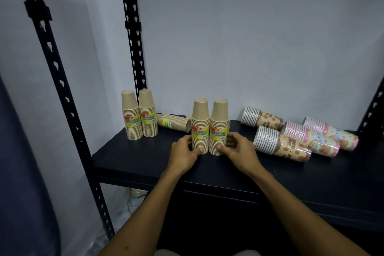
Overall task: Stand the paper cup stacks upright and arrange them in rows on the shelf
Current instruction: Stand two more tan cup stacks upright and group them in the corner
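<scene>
Hands meet at the middle of the dark shelf [128, 164], each one wrapped about the base of an upright kraft stack: the left hand [184, 153] grips the left centre stack [200, 125], its thumb pressed on the lower rims, and the right hand [239, 148] holds the right centre stack [219, 127] the same way, fingers curled behind it. The two stacks stand touching, mouths down, near the front edge. My guess is that the step in hand is squaring this pair up as a second row in front of the back pair [138, 114], which already stands upright by the black upright post [133, 33] at the rear left. Next, I would expect the lying kraft stack [173, 125], on its side between the back pair and the centre pair, to need lifting and setting on end, which calls for letting go of the centre stacks without nudging them over. Four patterned stacks [299, 137] lie on their sides to the right, well apart from the hands and not yet stood up. Yellow labels on the kraft sleeves read "DISPOSABLE TABLEWARE" with a barcode below; the lettering on the patterned cups is too small for me to read.
</scene>
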`<state>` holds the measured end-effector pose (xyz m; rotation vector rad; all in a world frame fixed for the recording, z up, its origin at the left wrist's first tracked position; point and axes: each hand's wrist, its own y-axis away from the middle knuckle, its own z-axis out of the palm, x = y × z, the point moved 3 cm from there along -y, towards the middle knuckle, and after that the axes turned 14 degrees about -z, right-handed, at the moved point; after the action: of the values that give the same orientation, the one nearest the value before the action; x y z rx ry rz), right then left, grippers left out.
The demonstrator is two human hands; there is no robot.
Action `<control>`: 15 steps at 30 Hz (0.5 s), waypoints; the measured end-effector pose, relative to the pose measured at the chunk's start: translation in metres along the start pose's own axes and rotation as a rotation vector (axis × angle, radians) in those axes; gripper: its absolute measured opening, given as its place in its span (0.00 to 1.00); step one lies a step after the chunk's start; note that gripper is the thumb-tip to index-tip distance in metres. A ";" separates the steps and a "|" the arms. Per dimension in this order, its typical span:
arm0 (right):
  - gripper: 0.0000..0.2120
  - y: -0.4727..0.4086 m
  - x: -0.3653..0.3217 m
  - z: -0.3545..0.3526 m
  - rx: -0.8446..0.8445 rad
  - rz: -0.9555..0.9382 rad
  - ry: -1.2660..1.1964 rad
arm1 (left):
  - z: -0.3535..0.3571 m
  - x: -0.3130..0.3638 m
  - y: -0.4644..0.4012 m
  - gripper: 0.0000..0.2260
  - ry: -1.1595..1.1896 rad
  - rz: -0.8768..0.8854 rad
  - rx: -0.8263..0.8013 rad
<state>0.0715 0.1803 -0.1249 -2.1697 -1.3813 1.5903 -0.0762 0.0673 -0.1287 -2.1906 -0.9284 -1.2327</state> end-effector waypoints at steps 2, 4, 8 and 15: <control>0.21 0.000 -0.002 0.002 -0.025 -0.023 0.023 | -0.003 -0.001 -0.001 0.21 -0.008 -0.007 -0.010; 0.21 -0.002 -0.005 0.005 -0.051 -0.041 0.036 | -0.009 -0.005 -0.002 0.21 -0.020 -0.015 -0.019; 0.20 -0.004 -0.014 0.020 -0.085 -0.062 0.021 | -0.026 -0.016 -0.003 0.21 -0.042 -0.030 -0.003; 0.20 -0.016 -0.034 0.074 -0.151 -0.080 -0.055 | -0.076 -0.043 0.000 0.21 -0.053 -0.074 0.087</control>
<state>0.0012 0.1357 -0.1246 -2.1355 -1.6321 1.5760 -0.1344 0.0022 -0.1287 -2.1474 -1.0729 -1.1493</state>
